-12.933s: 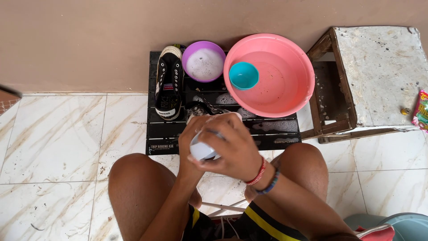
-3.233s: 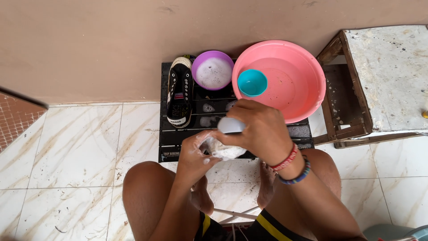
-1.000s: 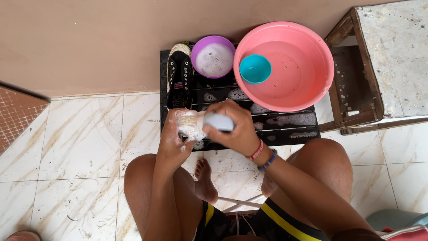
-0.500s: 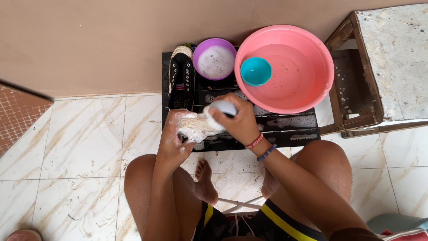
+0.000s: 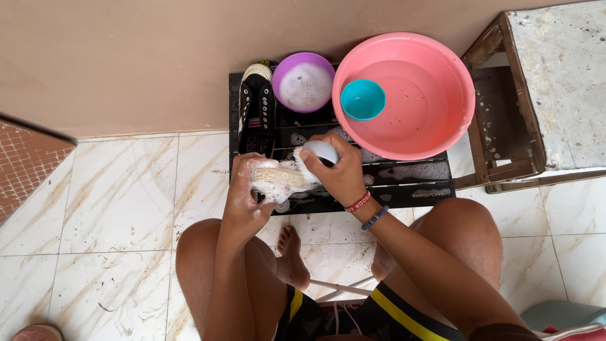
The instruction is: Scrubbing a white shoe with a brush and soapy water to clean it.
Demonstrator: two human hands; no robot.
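A foam-covered shoe (image 5: 278, 179) is held at the centre of the frame, above the lower edge of a black slatted mat (image 5: 379, 180). It is gripped by the left hand (image 5: 243, 189), whose fingers are curled around its left end, soapy, thumb side toward the sole. Its sole faces up, speckled with dark spots under the suds.

A pale grey brush (image 5: 319, 151) is clasped in the right hand (image 5: 338, 170), fingers wrapped closed over its back. The bristles are pressed against the right end of the foamy shoe. Two bracelets, one red and one blue, are worn at the right wrist.

Just above the left hand, a second black shoe (image 5: 255, 117) with white eyelets is laid lengthwise on the mat, toe toward the wall. To its right a purple bowl (image 5: 305, 83) of sudsy water is set, touching or nearly touching a large pink basin (image 5: 454, 82) in the upper centre-right. A small teal cup (image 5: 362, 99) is seen inside the basin, at its left side. Patches of foam are scattered over the mat slats.

At the upper right a worn wooden stool (image 5: 555, 76) with a mottled white top is placed beside the basin. Pale marble-patterned floor tiles (image 5: 113, 202) fill the left and lower areas. Bare knees and one bare foot are seen at the bottom centre.
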